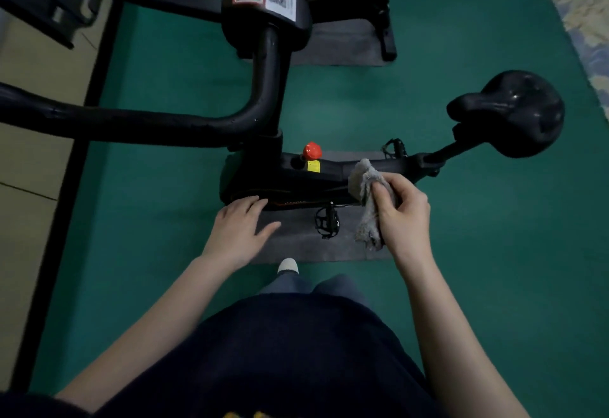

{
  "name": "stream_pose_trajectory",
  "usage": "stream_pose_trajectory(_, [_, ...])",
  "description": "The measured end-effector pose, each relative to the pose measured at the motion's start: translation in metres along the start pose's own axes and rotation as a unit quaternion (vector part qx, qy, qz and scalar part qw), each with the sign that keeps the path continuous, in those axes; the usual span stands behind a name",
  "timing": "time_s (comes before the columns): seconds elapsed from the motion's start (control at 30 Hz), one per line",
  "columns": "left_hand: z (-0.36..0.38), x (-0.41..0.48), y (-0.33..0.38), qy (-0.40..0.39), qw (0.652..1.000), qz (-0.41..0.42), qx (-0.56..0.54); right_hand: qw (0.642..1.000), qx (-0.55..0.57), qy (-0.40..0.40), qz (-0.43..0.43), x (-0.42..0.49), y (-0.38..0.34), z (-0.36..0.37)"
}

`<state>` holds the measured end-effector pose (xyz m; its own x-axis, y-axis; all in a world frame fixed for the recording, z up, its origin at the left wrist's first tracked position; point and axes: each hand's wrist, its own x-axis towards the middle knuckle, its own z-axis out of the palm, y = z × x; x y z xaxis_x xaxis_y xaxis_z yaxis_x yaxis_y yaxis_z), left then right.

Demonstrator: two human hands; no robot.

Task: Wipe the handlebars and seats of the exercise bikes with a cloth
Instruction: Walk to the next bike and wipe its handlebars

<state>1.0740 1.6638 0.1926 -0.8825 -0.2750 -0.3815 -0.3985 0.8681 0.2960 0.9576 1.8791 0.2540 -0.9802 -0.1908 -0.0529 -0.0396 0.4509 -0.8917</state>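
Green floor [461, 38] underlies the seat [514, 111], nose pointing left toward handlebars [131, 121].

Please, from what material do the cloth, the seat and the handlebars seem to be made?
Cloth: grey, fuzzy fabric, probably terry or microfibre; it hangs limp.
Seat: black, smooth, likely vinyl or plastic; highlights glint on it.
Handlebars: black matte tubes, perhaps coated metal; unclear.
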Motion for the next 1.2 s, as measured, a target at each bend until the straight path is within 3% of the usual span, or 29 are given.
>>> stream_pose_trajectory(0.33, [-0.011,-0.008,-0.002,0.087,0.98,-0.165,-0.067,0.987,0.036,-0.126,-0.092,0.071,-0.042,0.012])
stream_pose_trajectory(0.67, [-0.039,-0.018,0.023,0.26,0.866,-0.379,-0.195,0.923,0.094,-0.288,-0.236,0.136,-0.113,0.013])
stream_pose_trajectory(0.93, [-0.067,-0.038,0.009,0.362,0.793,-0.434,-0.228,0.865,0.094,-0.379,-0.315,0.135,-0.163,0.059])
stream_pose_trajectory(1.2, [-0.106,-0.056,-0.043,0.485,0.718,-0.405,-0.293,0.822,0.086,-0.42,-0.376,0.096,-0.208,0.129])
